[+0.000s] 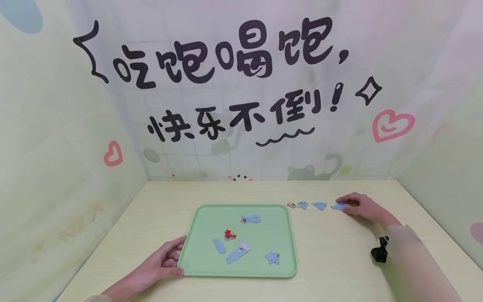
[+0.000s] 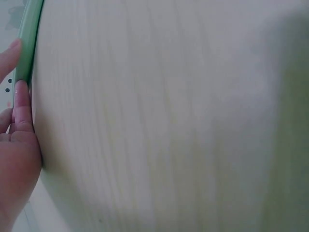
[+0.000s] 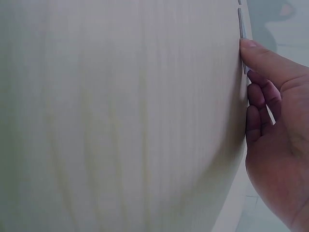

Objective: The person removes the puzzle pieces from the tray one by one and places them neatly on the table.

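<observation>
On the table at the right, my right hand (image 1: 364,208) holds a light blue puzzle piece (image 1: 338,206) between thumb and fingers, close against the tabletop. In the right wrist view the thumb (image 3: 265,58) lies at the thin edge of the piece. To its left, in a row, lie a blue triangular piece (image 1: 319,206) and two joined-looking pieces (image 1: 302,205). My left hand (image 1: 164,262) grips the left edge of a green tray (image 1: 241,272), thumb by its near corner. Several pieces lie apart inside the tray, among them a red one (image 1: 229,234) and a long blue one (image 1: 237,253).
A small black object (image 1: 380,250) stands on the wooden table (image 1: 332,260) beside the right sleeve (image 1: 415,256). Printed cloth walls (image 1: 241,159) enclose the table at the back and both sides.
</observation>
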The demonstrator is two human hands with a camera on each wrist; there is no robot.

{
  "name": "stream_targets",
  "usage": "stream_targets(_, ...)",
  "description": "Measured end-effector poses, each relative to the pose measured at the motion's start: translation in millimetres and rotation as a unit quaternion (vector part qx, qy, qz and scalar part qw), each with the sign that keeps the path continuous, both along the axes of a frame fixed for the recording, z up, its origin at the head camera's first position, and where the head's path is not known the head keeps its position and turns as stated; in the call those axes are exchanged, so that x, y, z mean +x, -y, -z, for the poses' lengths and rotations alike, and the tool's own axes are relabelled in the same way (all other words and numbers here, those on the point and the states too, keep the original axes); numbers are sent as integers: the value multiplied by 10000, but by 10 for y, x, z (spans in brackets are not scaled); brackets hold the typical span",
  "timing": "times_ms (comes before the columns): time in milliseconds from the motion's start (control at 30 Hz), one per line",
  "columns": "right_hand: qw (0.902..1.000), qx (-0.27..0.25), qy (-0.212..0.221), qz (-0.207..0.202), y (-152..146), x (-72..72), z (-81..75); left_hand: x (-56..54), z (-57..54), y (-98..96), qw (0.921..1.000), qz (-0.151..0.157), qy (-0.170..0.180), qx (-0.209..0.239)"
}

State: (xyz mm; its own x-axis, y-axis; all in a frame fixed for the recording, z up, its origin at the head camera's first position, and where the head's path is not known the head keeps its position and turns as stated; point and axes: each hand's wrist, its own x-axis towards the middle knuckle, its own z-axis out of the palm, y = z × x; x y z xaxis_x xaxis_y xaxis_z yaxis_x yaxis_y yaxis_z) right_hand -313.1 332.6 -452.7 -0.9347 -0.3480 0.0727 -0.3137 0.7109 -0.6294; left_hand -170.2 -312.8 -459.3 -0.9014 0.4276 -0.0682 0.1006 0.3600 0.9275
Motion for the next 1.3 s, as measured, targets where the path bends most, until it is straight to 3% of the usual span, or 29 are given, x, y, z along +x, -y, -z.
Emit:
stream_targets(467, 9997, 137, -139, 140, 43, 33, 6, -10, 20, 5, 9999, -94, 73, -86)
stream_targets(733, 9962, 316, -808, -77, 198, 15, -109, -7, -3, -6, 9999, -111, 94, -68)
stream_targets(1033, 9913, 265, -1261, -277, 662, 67, -206, -25, 9, 10, 9999, 48, 129, 80)
stream_targets(1300, 9864, -52, -1495, -684, 1226, 278, -348, -44, 20, 17, 9998, 7, 206, 60)
